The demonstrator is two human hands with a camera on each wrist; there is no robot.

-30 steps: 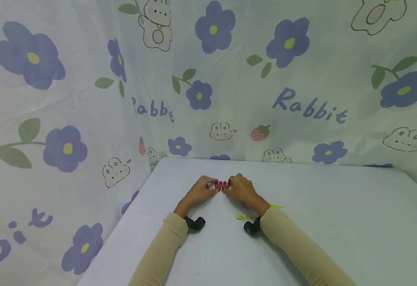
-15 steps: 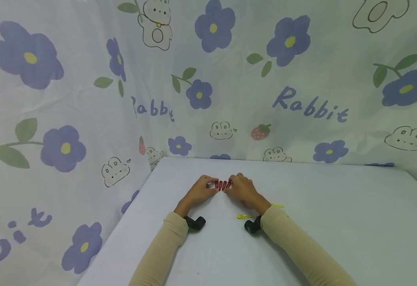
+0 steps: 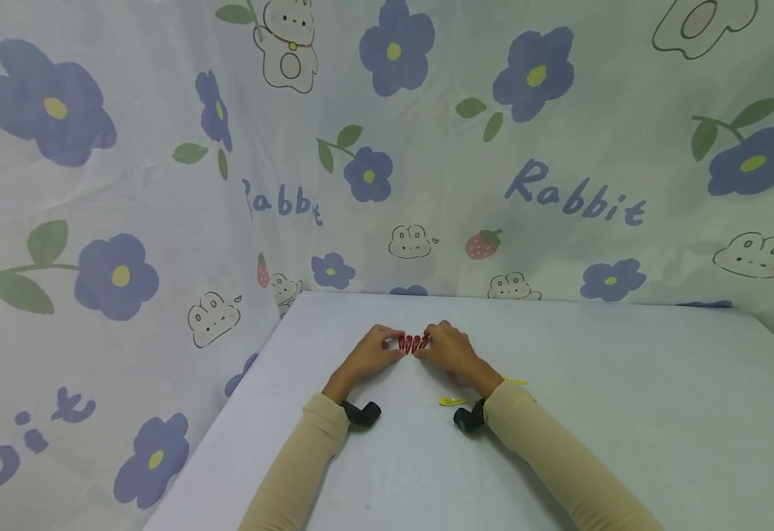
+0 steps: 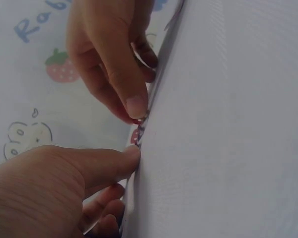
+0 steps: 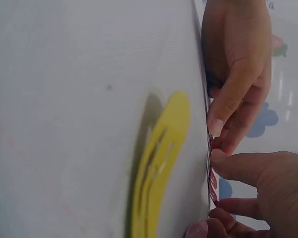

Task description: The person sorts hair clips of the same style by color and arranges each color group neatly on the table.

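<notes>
So the red clips (image 3: pixel 409 344) sit in a tight fan-like row toward the far side of the table, four of them as far as I can count. The left hand (image 3: pixel 371 352) pinches the outermost clip on its side, thumb near and finger far, and the right hand (image 3: pixel 452 349) has a similar narrow pinch at the other end. My worry: squeeze inward a bit unevenly and the row could buckle or skew, since slim, teardrop-shaped clips with a hard-looking finish probably slide easily. Lifting a fingertip carelessly might drag an end one too.

Yellow clips (image 3: pixel 452 402) lie by the right wrist — glossy, slotted, rounded at one end — so a sleeve (image 3: pixel 536 457) could brush them. Smooth white table (image 3: pixel 413 472), creased floral cloth (image 3: pixel 427 162) behind.
</notes>
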